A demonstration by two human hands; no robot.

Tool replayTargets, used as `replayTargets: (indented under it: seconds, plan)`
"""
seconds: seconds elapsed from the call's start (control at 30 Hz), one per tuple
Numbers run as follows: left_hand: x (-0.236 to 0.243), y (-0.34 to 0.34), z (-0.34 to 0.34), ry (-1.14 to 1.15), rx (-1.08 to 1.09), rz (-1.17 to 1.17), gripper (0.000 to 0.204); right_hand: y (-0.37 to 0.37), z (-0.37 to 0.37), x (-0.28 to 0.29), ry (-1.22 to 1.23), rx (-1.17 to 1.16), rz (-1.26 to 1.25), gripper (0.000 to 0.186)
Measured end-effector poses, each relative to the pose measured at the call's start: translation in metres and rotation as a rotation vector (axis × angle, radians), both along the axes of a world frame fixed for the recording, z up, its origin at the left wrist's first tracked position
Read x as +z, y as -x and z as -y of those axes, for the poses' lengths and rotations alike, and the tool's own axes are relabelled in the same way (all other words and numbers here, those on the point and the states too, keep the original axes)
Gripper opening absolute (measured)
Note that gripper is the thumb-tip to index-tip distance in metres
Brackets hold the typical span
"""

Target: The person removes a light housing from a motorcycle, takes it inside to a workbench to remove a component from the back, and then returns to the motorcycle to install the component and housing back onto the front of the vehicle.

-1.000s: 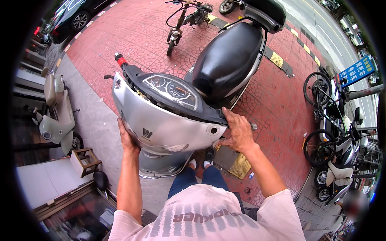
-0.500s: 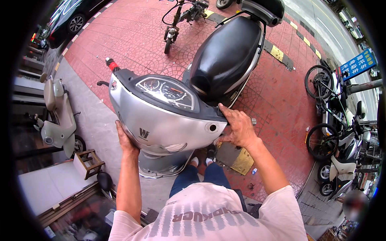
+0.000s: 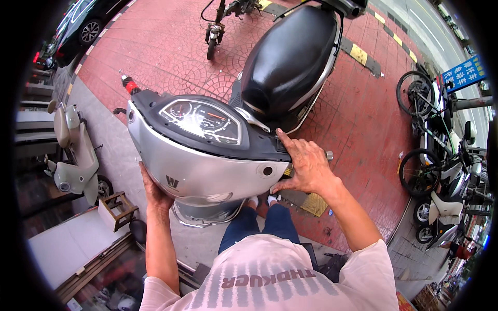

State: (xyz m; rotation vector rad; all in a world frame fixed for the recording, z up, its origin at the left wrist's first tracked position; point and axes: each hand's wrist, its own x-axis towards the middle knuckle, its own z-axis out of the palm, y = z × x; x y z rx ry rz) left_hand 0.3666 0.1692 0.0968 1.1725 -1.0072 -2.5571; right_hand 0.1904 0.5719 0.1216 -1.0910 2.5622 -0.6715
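1. Scooter front cover (image 3: pixel 202 173), silver with a black top, sits at the centre of my view, just ahead of my chest and between both hands

2. My left hand (image 3: pixel 151 189) is under the cover's lower left edge at about 8 o'clock from its middle; the fingers curl up behind the silver shell and press on it, so they grip the panel, though the fingertips are hidden from me

3. My right hand (image 3: pixel 306 166) lies on the cover's right end at about 3 o'clock; the fingers are spread, the index stretched along the black top edge and the thumb pressing the silver side from below

4. An instrument cluster (image 3: pixel 202 120) with dials under clear plastic is set in the black top, at 12 o'clock from the silver face

5. A black scooter seat (image 3: pixel 290 59) stretches away beyond the cluster toward 1 o'clock

6. A small round hole (image 3: pixel 267 170) shows in the silver face, just beside my right thumb

7. Red paving (image 3: pixel 171 52) covers the ground beyond the scooter

8. A pale parked scooter (image 3: pixel 75 155) stands at 9 o'clock, well apart, with a small wooden stool (image 3: pixel 118 207) near it at 8 o'clock

9. Bicycles and scooters (image 3: pixel 441 155) are parked together at 3 o'clock, well apart from my right hand
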Motion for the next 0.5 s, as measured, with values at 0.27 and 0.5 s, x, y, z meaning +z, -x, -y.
replayTargets:
  seconds: [0.27,0.5]
  plan:
    - [-0.006,-0.016,0.013,0.116,0.028,0.099,0.067,-0.007,-0.005,-0.016,0.151,-0.072,-0.002,0.140]
    - [-0.023,-0.009,0.072,0.215,-0.138,0.102,0.063,-0.035,-0.001,-0.013,0.129,-0.070,-0.005,0.121]
